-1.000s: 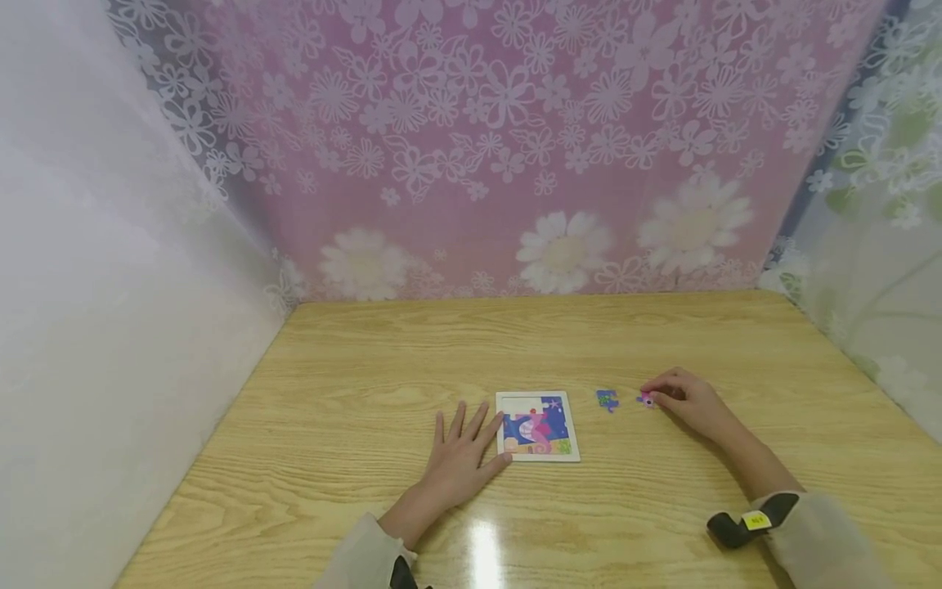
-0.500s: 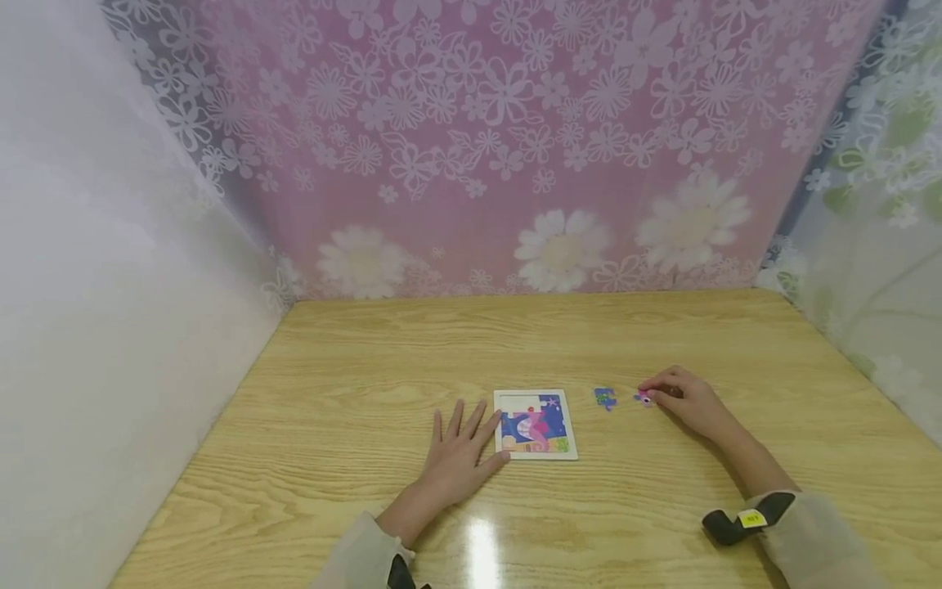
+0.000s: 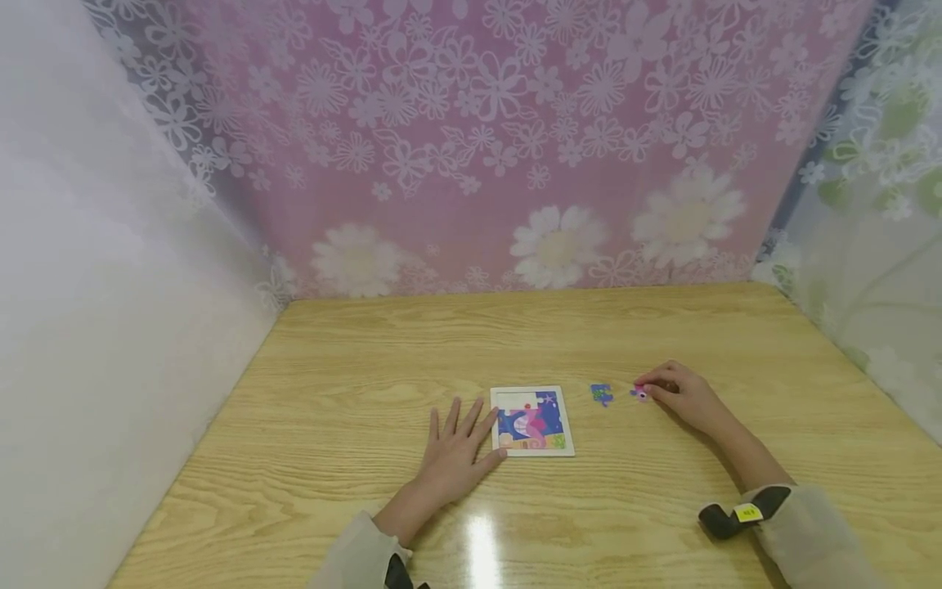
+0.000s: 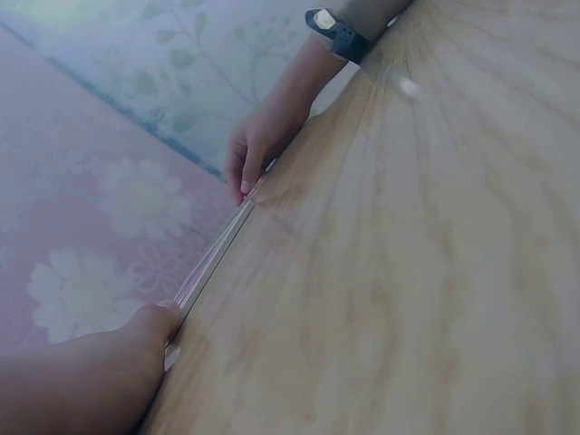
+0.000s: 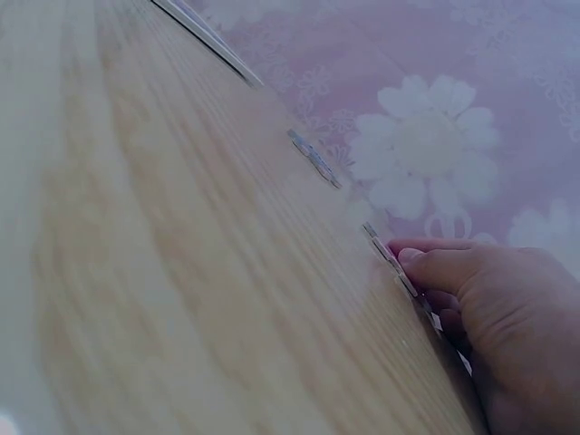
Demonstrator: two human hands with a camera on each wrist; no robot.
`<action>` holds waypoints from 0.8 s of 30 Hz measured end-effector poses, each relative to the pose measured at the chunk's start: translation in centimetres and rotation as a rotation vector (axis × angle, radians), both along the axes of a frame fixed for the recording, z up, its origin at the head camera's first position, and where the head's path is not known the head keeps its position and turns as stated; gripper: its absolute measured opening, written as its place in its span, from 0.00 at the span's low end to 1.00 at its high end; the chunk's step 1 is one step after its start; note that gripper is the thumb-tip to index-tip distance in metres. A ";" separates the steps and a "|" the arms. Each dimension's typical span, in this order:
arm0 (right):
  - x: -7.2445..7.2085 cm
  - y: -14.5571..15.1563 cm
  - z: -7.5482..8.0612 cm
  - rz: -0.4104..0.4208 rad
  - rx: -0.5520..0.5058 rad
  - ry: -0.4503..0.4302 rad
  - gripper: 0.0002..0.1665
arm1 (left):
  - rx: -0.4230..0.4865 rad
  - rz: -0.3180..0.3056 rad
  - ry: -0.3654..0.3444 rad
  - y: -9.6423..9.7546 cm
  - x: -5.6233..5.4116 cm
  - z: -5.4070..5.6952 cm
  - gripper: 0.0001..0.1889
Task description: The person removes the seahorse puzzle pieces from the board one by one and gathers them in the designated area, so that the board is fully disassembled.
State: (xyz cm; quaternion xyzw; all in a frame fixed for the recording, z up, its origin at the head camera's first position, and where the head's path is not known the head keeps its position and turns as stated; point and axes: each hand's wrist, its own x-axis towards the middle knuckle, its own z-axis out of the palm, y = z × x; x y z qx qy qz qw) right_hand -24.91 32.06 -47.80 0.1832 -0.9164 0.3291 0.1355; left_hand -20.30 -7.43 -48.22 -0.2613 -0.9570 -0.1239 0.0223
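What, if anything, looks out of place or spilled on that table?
Nothing looks spilled or damaged. The puzzle has a white patch at its far left, and a blue piece lies loose to its right; the right hand pinches a pink piece. It seems merely unfinished.

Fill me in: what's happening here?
A seahorse jigsaw puzzle sits partly assembled in a white frame, its upper-left area unfilled. A person's spread left hand touches the frame's left side, while the right hand pinches a pink puzzle piece. A blue puzzle piece lies between frame and right hand.
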 end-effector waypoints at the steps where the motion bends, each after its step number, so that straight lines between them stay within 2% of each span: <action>1: 0.0 0.0 0.0 0.000 -0.001 -0.001 0.08 | 0.001 0.000 0.001 0.0 0.0 0.0 0.35; 10: 0.1 0.0 0.1 0.014 -0.031 -0.024 0.09 | 0.042 -0.019 0.018 -0.1 0.0 -0.1 0.34; 18: 0.5 0.1 0.5 -0.019 -0.107 -0.035 0.12 | 0.019 -0.006 -0.004 0.0 0.2 0.1 0.35; 24: 0.8 0.0 1.5 -0.027 -0.157 -0.098 0.13 | 0.016 -0.002 -0.004 0.0 0.2 0.0 0.35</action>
